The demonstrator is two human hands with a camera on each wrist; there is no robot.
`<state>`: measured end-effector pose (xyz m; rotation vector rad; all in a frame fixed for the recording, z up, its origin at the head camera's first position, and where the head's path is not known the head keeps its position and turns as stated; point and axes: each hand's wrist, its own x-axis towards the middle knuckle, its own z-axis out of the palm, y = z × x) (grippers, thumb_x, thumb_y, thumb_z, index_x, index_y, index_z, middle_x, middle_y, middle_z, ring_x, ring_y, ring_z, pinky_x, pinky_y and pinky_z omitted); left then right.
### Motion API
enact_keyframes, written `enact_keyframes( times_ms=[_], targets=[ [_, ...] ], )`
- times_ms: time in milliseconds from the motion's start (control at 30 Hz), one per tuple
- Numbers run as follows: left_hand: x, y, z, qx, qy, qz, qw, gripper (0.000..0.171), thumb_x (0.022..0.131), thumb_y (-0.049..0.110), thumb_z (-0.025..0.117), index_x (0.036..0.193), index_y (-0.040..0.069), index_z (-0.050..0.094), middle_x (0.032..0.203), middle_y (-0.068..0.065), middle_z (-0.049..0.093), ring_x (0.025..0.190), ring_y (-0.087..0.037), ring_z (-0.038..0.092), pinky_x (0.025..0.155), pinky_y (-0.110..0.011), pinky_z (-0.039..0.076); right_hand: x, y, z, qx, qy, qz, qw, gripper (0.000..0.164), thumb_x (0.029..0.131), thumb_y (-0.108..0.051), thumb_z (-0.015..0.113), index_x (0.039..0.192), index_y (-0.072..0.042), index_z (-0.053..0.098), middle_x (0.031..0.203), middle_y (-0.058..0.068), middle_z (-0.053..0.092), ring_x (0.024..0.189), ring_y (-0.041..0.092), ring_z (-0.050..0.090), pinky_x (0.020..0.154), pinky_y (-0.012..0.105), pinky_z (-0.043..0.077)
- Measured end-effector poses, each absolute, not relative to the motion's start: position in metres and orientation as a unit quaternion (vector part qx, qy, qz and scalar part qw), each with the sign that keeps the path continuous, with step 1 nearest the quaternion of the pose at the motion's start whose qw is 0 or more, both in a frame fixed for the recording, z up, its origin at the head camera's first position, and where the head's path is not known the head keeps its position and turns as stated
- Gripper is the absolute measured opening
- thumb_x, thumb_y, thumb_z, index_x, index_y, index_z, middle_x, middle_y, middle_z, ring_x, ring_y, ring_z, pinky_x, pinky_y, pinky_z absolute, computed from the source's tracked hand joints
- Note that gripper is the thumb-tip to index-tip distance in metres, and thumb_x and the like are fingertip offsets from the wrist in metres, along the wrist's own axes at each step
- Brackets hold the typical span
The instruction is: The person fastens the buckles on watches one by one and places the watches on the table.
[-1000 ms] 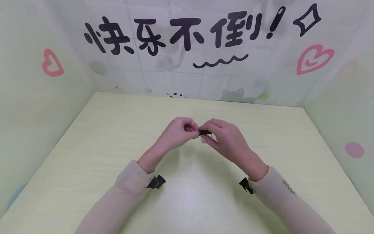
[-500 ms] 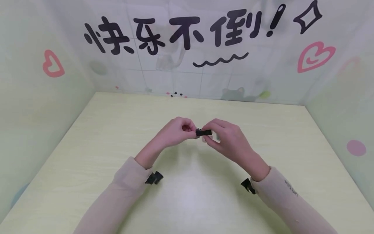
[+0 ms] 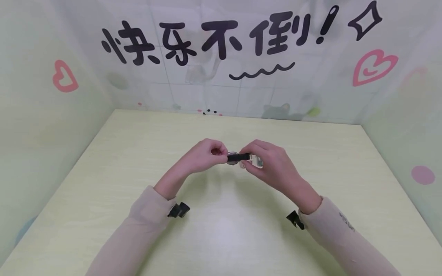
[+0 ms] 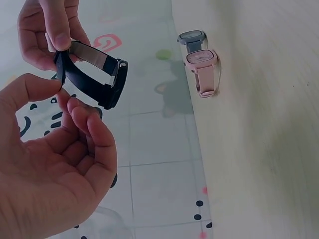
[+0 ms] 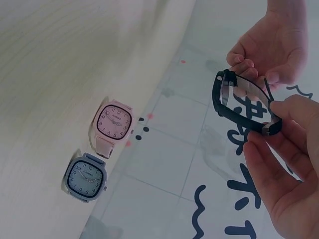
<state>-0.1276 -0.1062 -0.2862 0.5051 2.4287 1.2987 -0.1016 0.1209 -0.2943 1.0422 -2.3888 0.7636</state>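
Observation:
A black wristwatch (image 3: pixel 238 157) is held above the table between both hands, its strap bent into a loop. My left hand (image 3: pixel 203 156) pinches the free end of the strap between thumb and forefinger, as the left wrist view shows on the black watch (image 4: pixel 92 82). At the buckle side, my right hand (image 3: pixel 272 163) grips the strap; the fingers of the right hand (image 5: pixel 294 159) are curled there in the right wrist view. The watch case hangs on the loop's far side, its dial facing away from the head camera.
A pink watch (image 5: pixel 113 122) and a grey-blue watch (image 5: pixel 85 179) lie side by side on the pale table (image 3: pixel 221 230), partly hidden by the right hand in the head view. Behind stands a printed curtain (image 3: pixel 207 92). Black clips (image 3: pixel 178 210) sit at both sleeve cuffs.
The left hand has drawn slightly left, away from the right hand. More of the black watch shows between them, and it has turned so its round case is visible beneath the strap.

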Motion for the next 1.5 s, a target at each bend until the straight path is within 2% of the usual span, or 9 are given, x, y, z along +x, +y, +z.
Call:
enact_keyframes(
  times_ms=[633, 933, 1067, 1200, 1333, 1400, 1500],
  targets=[
    [-0.129, -0.109, -0.288, 0.206, 0.847, 0.456, 0.177, 0.01, 0.086, 0.011, 0.058, 0.09, 0.005, 0.064, 0.08, -0.001, 0.057, 0.074, -0.017, 0.048, 0.067, -0.028, 0.037, -0.102, 0.124, -0.3, 0.377, -0.855, 0.268, 0.234, 0.022, 0.079, -0.009, 0.083, 0.098, -0.013, 0.072, 0.093, -0.003, 0.073, 0.081, 0.011, 0.065, 0.067, 0.028, 0.055],
    [-0.131, -0.113, -0.294, 0.213, 0.827, 0.488, 0.183, 0.009, 0.091, 0.009, 0.058, 0.096, 0.003, 0.063, 0.084, -0.002, 0.059, 0.08, -0.017, 0.051, 0.072, -0.029, 0.041, -0.103, 0.123, -0.301, 0.367, -0.849, 0.306, 0.225, 0.02, 0.083, -0.01, 0.081, 0.1, -0.012, 0.072, 0.095, -0.002, 0.073, 0.085, 0.01, 0.068, 0.074, 0.028, 0.058],
    [-0.131, -0.114, -0.296, 0.211, 0.82, 0.503, 0.171, 0.016, 0.091, 0.01, 0.066, 0.103, 0.001, 0.062, 0.091, -0.006, 0.062, 0.085, -0.017, 0.057, 0.077, -0.028, 0.049, -0.104, 0.127, -0.302, 0.342, -0.848, 0.337, 0.222, 0.02, 0.083, -0.008, 0.08, 0.102, -0.009, 0.072, 0.096, -0.001, 0.072, 0.085, 0.01, 0.07, 0.076, 0.028, 0.059],
    [-0.128, -0.113, -0.299, 0.2, 0.831, 0.497, 0.148, 0.03, 0.088, 0.012, 0.073, 0.113, 0.0, 0.061, 0.106, -0.013, 0.063, 0.094, -0.021, 0.061, 0.088, -0.031, 0.055, -0.105, 0.131, -0.301, 0.317, -0.847, 0.375, 0.206, 0.021, 0.084, -0.004, 0.079, 0.103, -0.006, 0.071, 0.097, 0.002, 0.072, 0.086, 0.013, 0.073, 0.079, 0.028, 0.061],
    [-0.125, -0.107, -0.301, 0.218, 0.837, 0.489, 0.109, 0.035, 0.088, 0.012, 0.075, 0.118, 0.002, 0.061, 0.119, -0.015, 0.062, 0.106, -0.029, 0.062, 0.1, -0.042, 0.053, -0.105, 0.131, -0.3, 0.297, -0.842, 0.411, 0.187, 0.02, 0.085, -0.002, 0.076, 0.104, -0.004, 0.07, 0.097, 0.006, 0.072, 0.087, 0.017, 0.074, 0.078, 0.032, 0.062],
    [-0.124, -0.104, -0.302, 0.228, 0.837, 0.489, 0.089, 0.032, 0.088, 0.011, 0.075, 0.118, 0.003, 0.063, 0.12, -0.014, 0.061, 0.111, -0.033, 0.061, 0.103, -0.046, 0.051, -0.105, 0.131, -0.3, 0.286, -0.839, 0.427, 0.18, 0.019, 0.086, -0.002, 0.075, 0.104, -0.004, 0.071, 0.097, 0.007, 0.073, 0.087, 0.018, 0.074, 0.077, 0.035, 0.062],
    [-0.121, -0.101, -0.302, 0.227, 0.84, 0.489, 0.065, 0.027, 0.089, 0.012, 0.074, 0.115, 0.006, 0.066, 0.118, -0.01, 0.062, 0.113, -0.032, 0.061, 0.105, -0.047, 0.05, -0.104, 0.129, -0.301, 0.275, -0.833, 0.447, 0.173, 0.019, 0.087, -0.002, 0.074, 0.105, -0.003, 0.071, 0.099, 0.009, 0.073, 0.089, 0.02, 0.074, 0.076, 0.036, 0.063]
  ],
)
